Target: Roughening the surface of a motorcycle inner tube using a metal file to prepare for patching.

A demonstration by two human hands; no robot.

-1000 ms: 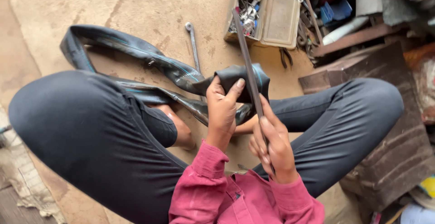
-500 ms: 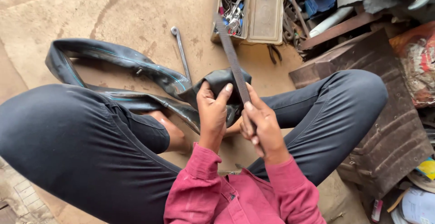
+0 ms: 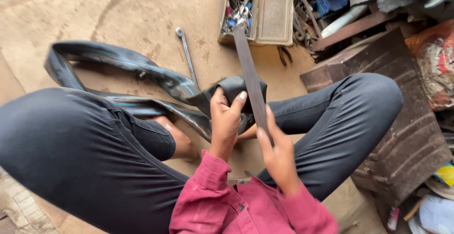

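I sit cross-legged in dark trousers and a red shirt. A black rubber inner tube loops over the sandy floor and across my lap. My left hand grips a folded part of the tube, thumb raised against it. In my right hand is the near end of a long flat metal file. The file lies across the folded rubber and points away toward the toolbox.
An open tan toolbox with several small tools stands ahead. A long wrench lies on the floor beside the tube, pliers near the box. Rusty metal blocks and clutter crowd the right side.
The file has slid forward over the folded rubber, its far end now reaching the toolbox. My hands sit slightly lower and nearer; the tube stays in my left hand.
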